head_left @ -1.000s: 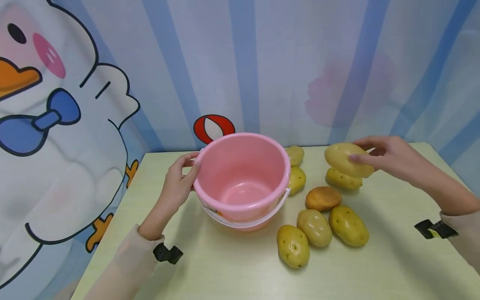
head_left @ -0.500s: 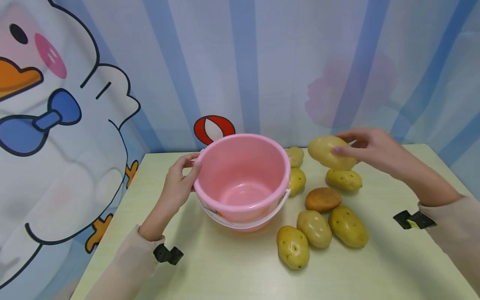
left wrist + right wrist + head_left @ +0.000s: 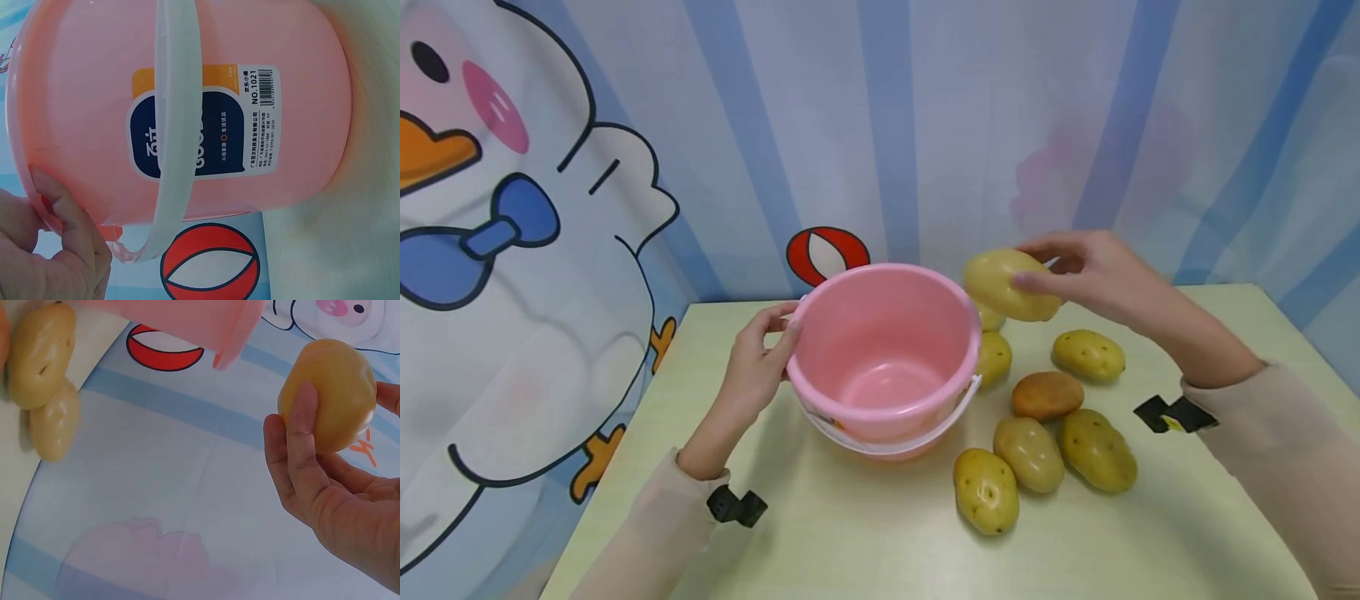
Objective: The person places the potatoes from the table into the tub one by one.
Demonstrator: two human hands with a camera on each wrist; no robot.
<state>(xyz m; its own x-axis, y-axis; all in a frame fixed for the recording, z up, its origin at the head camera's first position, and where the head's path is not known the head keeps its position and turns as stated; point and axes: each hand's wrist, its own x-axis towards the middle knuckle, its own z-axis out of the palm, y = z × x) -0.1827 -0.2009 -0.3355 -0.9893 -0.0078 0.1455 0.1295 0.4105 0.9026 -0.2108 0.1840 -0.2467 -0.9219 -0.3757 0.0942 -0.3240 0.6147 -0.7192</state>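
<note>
A pink bucket (image 3: 887, 342) with a white handle (image 3: 178, 125) stands on the table, and its bare bottom shows in the head view. My left hand (image 3: 758, 358) grips the bucket's left rim between thumb and fingers. In the left wrist view, a printed label (image 3: 259, 119) shows on the bucket's side behind the handle. My right hand (image 3: 1093, 271) holds a pale yellow potato (image 3: 1000, 283) in the air beside the bucket's right rim. The right wrist view shows fingers (image 3: 305, 406) and thumb on opposite sides of that potato.
Several potatoes lie on the table to the bucket's right, among them a browner potato (image 3: 1047, 395) and a yellow potato (image 3: 987, 492) nearest the front. Two more sit close against the bucket, partly hidden. A printed curtain (image 3: 955, 125) hangs behind the pale table (image 3: 820, 533).
My right hand has carried the pale potato leftward and slightly up, from above the far-right potato to the bucket's right rim. My left hand and the bucket have stayed put.
</note>
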